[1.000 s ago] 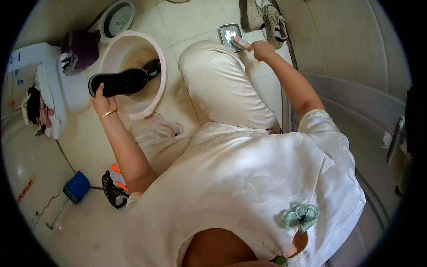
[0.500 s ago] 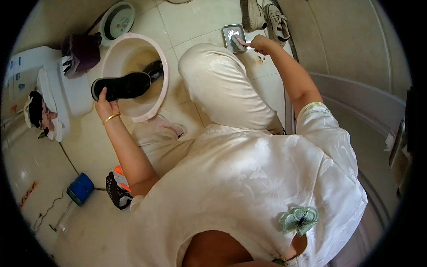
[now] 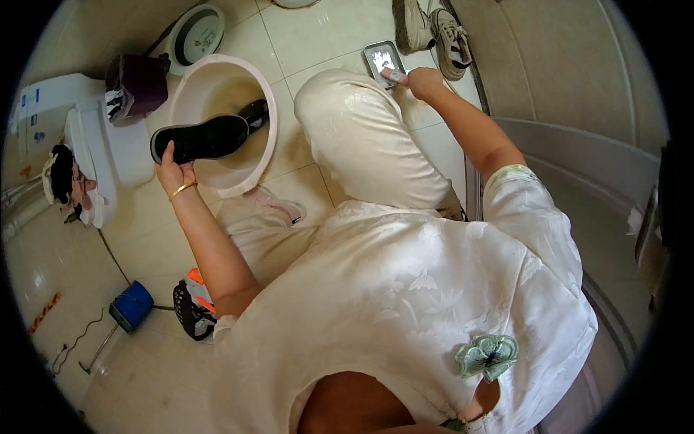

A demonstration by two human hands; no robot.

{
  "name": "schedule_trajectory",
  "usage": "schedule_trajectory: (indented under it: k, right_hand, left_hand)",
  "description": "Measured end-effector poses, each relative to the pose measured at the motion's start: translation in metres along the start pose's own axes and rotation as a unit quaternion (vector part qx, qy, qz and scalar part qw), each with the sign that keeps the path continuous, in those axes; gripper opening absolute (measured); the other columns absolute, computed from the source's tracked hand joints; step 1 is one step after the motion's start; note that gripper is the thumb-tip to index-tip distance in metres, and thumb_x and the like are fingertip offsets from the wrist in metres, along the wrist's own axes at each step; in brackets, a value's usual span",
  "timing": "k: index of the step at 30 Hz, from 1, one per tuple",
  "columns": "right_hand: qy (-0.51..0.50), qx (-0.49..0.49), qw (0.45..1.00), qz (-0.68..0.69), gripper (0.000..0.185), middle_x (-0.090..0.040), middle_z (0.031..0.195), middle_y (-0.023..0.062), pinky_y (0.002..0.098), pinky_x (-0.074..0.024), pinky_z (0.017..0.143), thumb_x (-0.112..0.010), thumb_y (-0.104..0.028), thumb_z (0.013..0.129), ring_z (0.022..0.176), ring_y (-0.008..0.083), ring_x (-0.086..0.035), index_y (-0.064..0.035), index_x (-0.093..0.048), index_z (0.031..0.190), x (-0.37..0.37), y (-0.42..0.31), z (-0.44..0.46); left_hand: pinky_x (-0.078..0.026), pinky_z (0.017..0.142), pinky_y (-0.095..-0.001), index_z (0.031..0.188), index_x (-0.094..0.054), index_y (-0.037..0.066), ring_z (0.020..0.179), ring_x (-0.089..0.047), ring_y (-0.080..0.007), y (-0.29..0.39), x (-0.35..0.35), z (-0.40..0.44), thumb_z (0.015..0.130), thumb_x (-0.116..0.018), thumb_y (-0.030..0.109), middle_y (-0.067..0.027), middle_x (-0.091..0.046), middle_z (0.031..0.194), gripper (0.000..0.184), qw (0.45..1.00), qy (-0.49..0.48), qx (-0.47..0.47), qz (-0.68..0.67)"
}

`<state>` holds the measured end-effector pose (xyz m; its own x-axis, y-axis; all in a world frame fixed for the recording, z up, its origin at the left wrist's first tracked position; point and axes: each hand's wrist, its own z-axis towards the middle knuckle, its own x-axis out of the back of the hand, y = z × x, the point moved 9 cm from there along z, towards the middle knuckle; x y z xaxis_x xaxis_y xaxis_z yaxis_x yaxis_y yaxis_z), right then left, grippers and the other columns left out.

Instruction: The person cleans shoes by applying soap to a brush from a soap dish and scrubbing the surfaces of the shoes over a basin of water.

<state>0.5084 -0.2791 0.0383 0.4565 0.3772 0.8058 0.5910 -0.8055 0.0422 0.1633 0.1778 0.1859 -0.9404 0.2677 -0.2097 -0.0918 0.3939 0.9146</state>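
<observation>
My left hand (image 3: 174,171) grips one end of a black shoe (image 3: 199,140), thumb on top. The shoe's flat, sole-shaped face with a thin grey rim is turned up. It lies over a pink plastic basin (image 3: 269,145) holding brownish water (image 3: 230,101). Another black item (image 3: 254,114), perhaps a second shoe, sits in the basin at the right. My right hand (image 3: 421,82) is closed around a small pale item (image 3: 394,74), too small to name, at the edge of a metal tray (image 3: 370,52) with whitish, shiny contents.
Worn beige sneakers (image 3: 451,45) stand right of the tray. A pale bowl (image 3: 196,36) and a dark purple bin (image 3: 136,85) are beyond the basin, near a white toilet (image 3: 130,148). A blue container (image 3: 131,305) and a black-and-orange shoe (image 3: 192,311) lie at left.
My right hand has drawn back slightly to the near right side of the tray, lifting the pale item from the tray's middle. The left hand and shoe stay nearly still.
</observation>
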Motion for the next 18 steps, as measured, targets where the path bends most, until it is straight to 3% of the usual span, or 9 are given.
schedule_trajectory:
  k: [2,6,7,9,11,13,18]
  right_hand:
    - [-0.003,-0.007,1.000,0.021,0.028,-0.065,0.097,0.0130,0.0390,-0.0484,0.076,-0.050,-0.026,0.083,0.093,0.0292,-0.061,-0.0057,-0.066,0.094,0.012,0.007,-0.006]
    - [0.020,0.018,0.977,0.214,0.037,-0.064,0.097,0.0168,0.0388,-0.0457,0.078,-0.055,-0.031,0.082,0.094,0.0327,-0.060,-0.0002,-0.062,0.102,0.009,0.042,0.013]
    - [0.068,0.025,0.948,0.311,0.038,-0.065,0.079,0.0116,0.0346,-0.0465,0.059,-0.058,-0.033,0.082,0.071,0.0214,-0.062,-0.0025,-0.062,0.106,0.018,0.052,0.004]
    - [-0.050,-0.036,0.846,0.529,0.040,-0.055,0.065,0.0045,0.0245,-0.0359,0.042,-0.057,-0.036,0.083,0.052,0.0111,-0.047,-0.0079,-0.061,0.111,0.015,0.065,-0.015]
    - [-0.103,0.018,0.739,0.666,0.043,-0.039,0.060,-0.0042,0.0187,-0.0205,0.037,-0.057,-0.035,0.086,0.047,0.0043,-0.029,-0.0087,-0.055,0.120,0.058,0.041,-0.052]
    - [-0.133,0.105,0.678,0.715,0.048,-0.038,0.061,-0.0052,0.0188,-0.0218,0.039,-0.058,-0.036,0.085,0.049,0.0041,-0.031,-0.0083,-0.051,0.124,0.100,0.013,-0.077]
    - [-0.104,0.265,0.718,0.635,0.046,-0.041,0.064,-0.0052,0.0199,-0.0248,0.045,-0.061,-0.030,0.084,0.053,0.0053,-0.034,-0.0055,-0.052,0.122,0.191,-0.057,-0.113]
  left_hand:
    - [-0.052,0.071,-0.0427,0.111,-0.050,0.006,0.090,-0.059,-0.0294,0.002,-0.002,-0.003,0.077,-0.061,0.000,-0.0127,-0.058,0.104,0.037,1.000,0.006,-0.003,0.008]
    - [-0.051,0.072,-0.0444,0.111,-0.050,0.004,0.091,-0.059,-0.0303,0.012,-0.010,-0.017,0.076,-0.062,-0.001,-0.0134,-0.058,0.104,0.037,0.999,0.023,-0.031,0.005]
    - [-0.051,0.072,-0.0446,0.112,-0.050,0.003,0.091,-0.059,-0.0304,0.012,-0.013,-0.019,0.076,-0.062,-0.001,-0.0135,-0.058,0.105,0.038,0.999,0.023,-0.038,0.002]
    - [-0.051,0.073,-0.0449,0.112,-0.049,0.002,0.091,-0.059,-0.0306,0.017,-0.016,-0.023,0.075,-0.063,-0.001,-0.0138,-0.058,0.105,0.039,0.998,0.027,-0.056,-0.008]
    - [-0.051,0.077,-0.0427,0.112,-0.050,0.000,0.091,-0.059,-0.0293,0.013,-0.012,-0.015,0.075,-0.062,-0.003,-0.0139,-0.058,0.103,0.039,0.997,0.020,-0.046,-0.051]
    - [-0.051,0.077,-0.0423,0.109,-0.053,0.001,0.091,-0.059,-0.0283,0.024,-0.027,-0.026,0.075,-0.061,-0.003,-0.0133,-0.060,0.100,0.035,0.994,-0.027,-0.075,-0.079]
    - [-0.050,0.080,-0.0403,0.104,-0.056,0.002,0.089,-0.060,-0.0267,0.034,-0.042,-0.028,0.075,-0.061,-0.003,-0.0123,-0.061,0.097,0.030,0.968,-0.111,-0.091,-0.207]
